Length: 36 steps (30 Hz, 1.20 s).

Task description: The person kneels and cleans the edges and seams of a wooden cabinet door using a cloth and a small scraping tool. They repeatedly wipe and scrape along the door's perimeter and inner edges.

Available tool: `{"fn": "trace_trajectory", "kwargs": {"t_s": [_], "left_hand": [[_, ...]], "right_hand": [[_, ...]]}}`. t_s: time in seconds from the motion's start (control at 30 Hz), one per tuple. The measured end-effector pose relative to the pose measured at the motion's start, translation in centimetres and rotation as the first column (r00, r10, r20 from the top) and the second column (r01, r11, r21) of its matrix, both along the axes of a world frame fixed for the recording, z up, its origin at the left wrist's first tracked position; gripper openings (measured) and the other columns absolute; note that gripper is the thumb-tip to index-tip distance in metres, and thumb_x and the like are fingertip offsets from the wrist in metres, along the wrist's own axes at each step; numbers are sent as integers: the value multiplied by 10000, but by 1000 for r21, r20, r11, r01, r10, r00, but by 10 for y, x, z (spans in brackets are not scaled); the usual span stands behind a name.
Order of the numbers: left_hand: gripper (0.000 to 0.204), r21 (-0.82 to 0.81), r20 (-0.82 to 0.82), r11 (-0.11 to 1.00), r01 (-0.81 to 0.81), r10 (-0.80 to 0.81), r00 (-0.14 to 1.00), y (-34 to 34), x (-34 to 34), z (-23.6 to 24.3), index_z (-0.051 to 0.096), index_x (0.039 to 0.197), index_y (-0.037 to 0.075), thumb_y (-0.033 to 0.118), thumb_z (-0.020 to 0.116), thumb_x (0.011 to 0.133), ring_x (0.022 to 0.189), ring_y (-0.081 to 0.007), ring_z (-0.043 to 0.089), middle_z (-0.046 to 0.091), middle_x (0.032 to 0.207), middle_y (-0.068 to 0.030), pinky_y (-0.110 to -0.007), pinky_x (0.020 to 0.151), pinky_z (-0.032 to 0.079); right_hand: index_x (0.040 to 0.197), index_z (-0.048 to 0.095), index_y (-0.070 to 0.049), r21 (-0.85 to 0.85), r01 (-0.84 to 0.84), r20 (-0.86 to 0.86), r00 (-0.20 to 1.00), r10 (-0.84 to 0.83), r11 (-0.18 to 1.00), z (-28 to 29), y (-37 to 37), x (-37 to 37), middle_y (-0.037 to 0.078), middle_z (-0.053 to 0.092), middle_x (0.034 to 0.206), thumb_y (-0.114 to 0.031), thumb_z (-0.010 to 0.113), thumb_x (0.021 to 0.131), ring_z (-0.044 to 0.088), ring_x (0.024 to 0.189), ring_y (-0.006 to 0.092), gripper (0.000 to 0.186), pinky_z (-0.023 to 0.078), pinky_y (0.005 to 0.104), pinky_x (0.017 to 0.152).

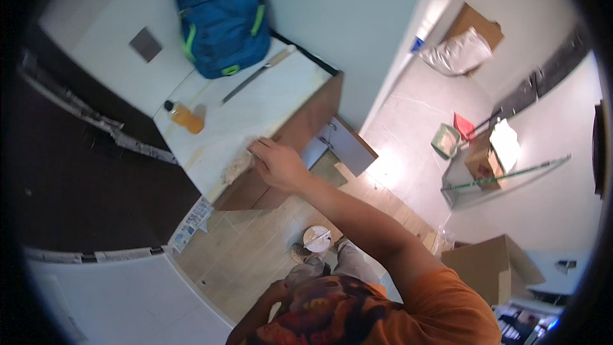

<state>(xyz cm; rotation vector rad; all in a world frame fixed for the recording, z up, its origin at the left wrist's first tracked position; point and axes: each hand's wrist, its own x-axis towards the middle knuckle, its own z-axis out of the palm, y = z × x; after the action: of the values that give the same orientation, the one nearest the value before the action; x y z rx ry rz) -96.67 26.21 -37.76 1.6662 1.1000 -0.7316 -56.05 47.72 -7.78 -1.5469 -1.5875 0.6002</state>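
My right hand (279,163) reaches to the front edge of a cabinet (233,118) with a white top and brown front. Its fingers are closed on a crumpled, off-white rag (237,167), which lies against that edge. Close to my body hangs my left hand (277,290), by my thigh; its fingers are too hidden to make out. Farther back on the cabinet top stands a bottle of orange drink (185,118) with a black cap. A long, narrow tool (258,74) with a dark blade and a beige section lies beyond it.
A blue backpack (223,19) rests against the wall at the back of the cabinet. One cabinet door (350,147) hangs open on the right. By my feet is a white bucket (317,239). Cardboard boxes (485,265) and a green dustpan (445,141) are at the right.
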Motion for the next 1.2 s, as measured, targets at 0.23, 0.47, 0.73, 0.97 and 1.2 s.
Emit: {"fn": "trace_trajectory", "kwargs": {"t_s": [0.23,0.47,0.73,0.97,1.2], "left_hand": [[250,-130,128,971,200,-184,975,75,116,160,725,1072,1,230,697,975,877,-203,694,775,978,-145,-398,789,560],[232,-103,78,932,348,-341,937,102,253,238,705,1107,-11,199,662,1020,926,-279,732,773,1021,-178,-406,826,565],[189,-245,82,565,788,-798,598,127,400,238,675,1128,3,153,617,1028,910,-307,724,763,994,-177,-426,818,546],[305,-433,222,304,848,-876,428,129,452,24,688,1139,15,200,729,900,992,-363,740,759,1041,-201,-459,889,562],[755,-215,-133,414,884,-910,394,64,447,-171,572,1447,52,411,860,849,1208,-385,690,710,1224,-228,-468,1026,554]], "right_hand": [[1175,609,-9,-320,345,-553,689,-469,883,-105,-264,115,101,667,1027,-72,619,971,634,977,158,213,541,342,846],[1195,631,-5,-442,677,-522,340,-782,589,-140,-422,215,60,682,1005,-52,593,950,626,902,142,252,533,324,791],[1232,617,-29,-453,872,-565,-121,-816,185,-134,-474,256,11,664,991,-55,578,959,595,872,104,277,505,298,761],[1230,625,-62,-593,805,-497,-364,-788,2,-211,-447,232,-44,622,921,-80,604,976,494,741,31,256,401,232,637],[1254,629,-70,-788,614,-425,-595,-682,-44,-350,-393,197,-44,632,935,-78,631,994,500,724,27,261,396,230,613]]}}
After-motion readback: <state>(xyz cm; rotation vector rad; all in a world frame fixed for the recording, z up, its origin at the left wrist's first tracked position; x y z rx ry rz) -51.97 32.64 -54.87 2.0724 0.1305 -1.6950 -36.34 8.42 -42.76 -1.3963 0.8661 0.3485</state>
